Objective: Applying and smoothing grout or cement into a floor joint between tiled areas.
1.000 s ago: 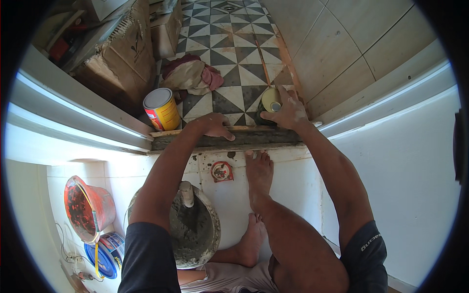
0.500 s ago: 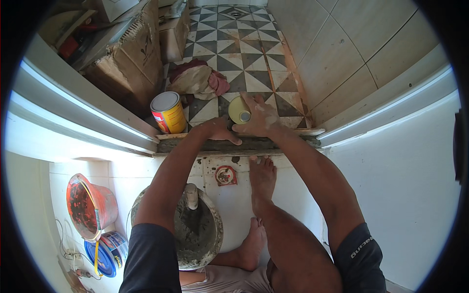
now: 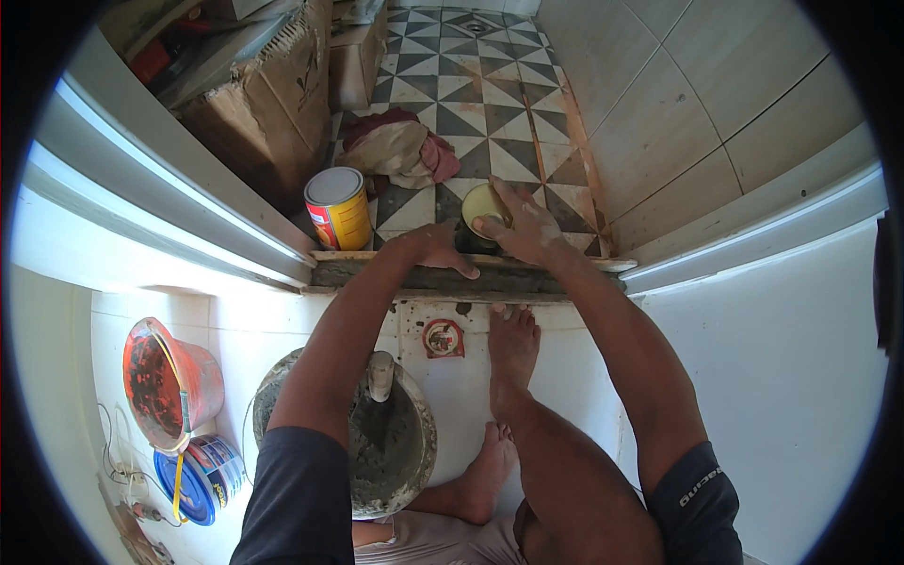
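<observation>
My right hand (image 3: 529, 226) is wrapped round a small round tin (image 3: 483, 203) with a pale yellow end and a darker side, its thumb lying across the yellow end. The tin is just beyond a doorway sill (image 3: 377, 277) covered in grey mortar. Close to the tin's lower left, my left hand (image 3: 435, 249) is over the sill, thumb stretched out and apart; its other fingertips are partly hidden, and I see nothing held in it. To its left stands a yellow and red paint can (image 3: 337, 209) with a grey lid.
A mortar bucket (image 3: 424, 443) with a tool handle (image 3: 380, 375) sits below my left arm. A red tape measure (image 3: 443, 338) lies by my foot. An orange bucket (image 3: 174, 386) and blue-lidded tub (image 3: 200, 480) stand left. Beyond the sill are rags (image 3: 400, 151) and cardboard boxes (image 3: 254, 113).
The tin has tilted in my right hand, and the small grey cap on its end no longer shows. My right thumb has shifted onto the yellow end. The whole view has shifted slightly.
</observation>
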Demonstrator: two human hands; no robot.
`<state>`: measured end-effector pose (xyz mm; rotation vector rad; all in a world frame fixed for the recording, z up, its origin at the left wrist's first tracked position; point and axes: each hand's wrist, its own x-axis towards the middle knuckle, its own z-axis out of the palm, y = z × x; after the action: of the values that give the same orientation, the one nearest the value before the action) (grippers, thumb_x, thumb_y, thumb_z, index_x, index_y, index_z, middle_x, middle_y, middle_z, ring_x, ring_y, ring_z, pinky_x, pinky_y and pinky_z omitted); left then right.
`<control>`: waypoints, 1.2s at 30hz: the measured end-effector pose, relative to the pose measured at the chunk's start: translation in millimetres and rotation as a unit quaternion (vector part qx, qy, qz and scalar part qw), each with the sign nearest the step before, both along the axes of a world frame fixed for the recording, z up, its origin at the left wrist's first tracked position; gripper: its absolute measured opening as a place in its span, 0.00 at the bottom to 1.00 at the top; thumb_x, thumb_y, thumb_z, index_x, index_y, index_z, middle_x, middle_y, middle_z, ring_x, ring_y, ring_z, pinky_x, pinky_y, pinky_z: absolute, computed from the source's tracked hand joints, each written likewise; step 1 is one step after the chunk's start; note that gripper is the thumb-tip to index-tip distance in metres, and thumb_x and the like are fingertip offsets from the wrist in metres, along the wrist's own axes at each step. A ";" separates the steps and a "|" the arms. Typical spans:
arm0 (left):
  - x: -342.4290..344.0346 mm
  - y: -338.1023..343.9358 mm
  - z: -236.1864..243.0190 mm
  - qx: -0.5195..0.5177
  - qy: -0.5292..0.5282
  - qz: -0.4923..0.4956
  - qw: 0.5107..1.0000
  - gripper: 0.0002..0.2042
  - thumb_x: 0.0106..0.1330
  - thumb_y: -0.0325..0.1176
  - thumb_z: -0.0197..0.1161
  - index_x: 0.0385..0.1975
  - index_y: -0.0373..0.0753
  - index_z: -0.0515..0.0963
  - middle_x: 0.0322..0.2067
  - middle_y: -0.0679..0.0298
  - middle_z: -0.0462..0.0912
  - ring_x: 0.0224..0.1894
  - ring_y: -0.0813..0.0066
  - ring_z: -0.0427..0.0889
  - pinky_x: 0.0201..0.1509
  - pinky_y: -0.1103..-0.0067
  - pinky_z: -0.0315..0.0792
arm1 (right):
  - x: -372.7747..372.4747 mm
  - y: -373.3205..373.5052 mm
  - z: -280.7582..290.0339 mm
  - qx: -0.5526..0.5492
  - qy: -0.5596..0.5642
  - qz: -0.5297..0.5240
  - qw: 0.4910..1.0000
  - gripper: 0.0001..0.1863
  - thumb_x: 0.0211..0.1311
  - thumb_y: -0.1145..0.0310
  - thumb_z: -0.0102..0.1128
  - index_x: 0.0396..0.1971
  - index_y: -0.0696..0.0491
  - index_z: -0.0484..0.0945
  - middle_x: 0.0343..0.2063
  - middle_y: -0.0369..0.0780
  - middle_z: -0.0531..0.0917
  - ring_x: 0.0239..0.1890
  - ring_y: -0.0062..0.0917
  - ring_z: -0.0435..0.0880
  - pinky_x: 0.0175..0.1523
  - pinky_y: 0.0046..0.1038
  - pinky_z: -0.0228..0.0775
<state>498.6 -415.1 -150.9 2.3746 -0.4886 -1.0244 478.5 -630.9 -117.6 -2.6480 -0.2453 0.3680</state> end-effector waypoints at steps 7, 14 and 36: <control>4.2 0.8 -13.5 0.008 0.001 0.002 1.000 0.65 0.41 0.62 0.80 0.74 0.26 0.54 0.68 0.39 0.69 0.70 0.48 0.71 0.73 0.65 0.66 | -15.1 -4.9 -3.8 0.034 -0.028 -0.012 0.999 0.52 0.62 0.35 0.63 0.77 0.50 0.53 0.70 0.52 0.69 0.75 0.48 0.62 0.76 0.41 0.57; 3.7 1.2 -11.8 -0.001 -0.008 0.014 1.000 0.59 0.42 0.60 0.81 0.71 0.28 0.61 0.65 0.41 0.74 0.67 0.48 0.74 0.70 0.64 0.68 | -15.1 -1.8 -2.0 0.062 -0.057 -0.031 0.996 0.56 0.58 0.32 0.63 0.77 0.50 0.52 0.64 0.57 0.71 0.66 0.53 0.73 0.70 0.45 0.66; 10.6 -1.5 -15.3 0.014 0.042 -0.053 0.998 0.45 0.45 0.60 0.78 0.58 0.30 0.79 0.56 0.46 0.83 0.58 0.53 0.82 0.61 0.64 0.74 | 1.8 -53.7 16.6 -0.162 -0.051 -0.086 0.982 0.68 0.43 0.29 0.73 0.75 0.59 0.53 0.68 0.56 0.66 0.69 0.47 0.70 0.71 0.43 0.67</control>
<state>509.1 -416.6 -166.2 2.3409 -0.5780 -1.1809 480.2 -684.7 -101.0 -2.9848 0.0154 0.2325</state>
